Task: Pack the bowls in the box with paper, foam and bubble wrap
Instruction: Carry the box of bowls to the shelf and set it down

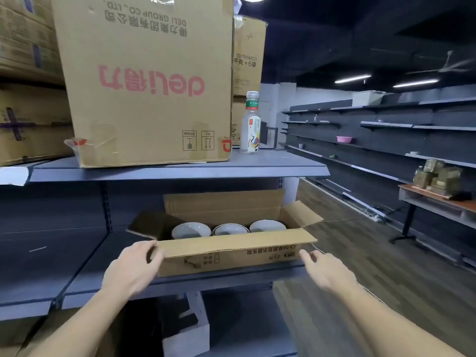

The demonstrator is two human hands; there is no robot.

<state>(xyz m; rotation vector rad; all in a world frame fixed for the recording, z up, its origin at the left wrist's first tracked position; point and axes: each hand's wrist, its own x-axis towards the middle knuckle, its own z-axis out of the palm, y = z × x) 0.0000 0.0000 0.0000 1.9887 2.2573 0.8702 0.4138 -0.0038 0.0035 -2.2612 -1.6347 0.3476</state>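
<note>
an open brown cardboard box (231,256) sits on a grey metal shelf (77,253) at the centre of the frame. three white round bowls (230,229) stand in a row inside it, with the flaps spread. the left hand (131,269) curls its fingers round the box's front left corner. the right hand (325,266) reaches to the front right corner with fingers straight and loose, holding nothing. on the shelf above, at upper left, stands a large brown printed carton (146,86), with a clear plastic bottle (250,124) just beside it.
</note>
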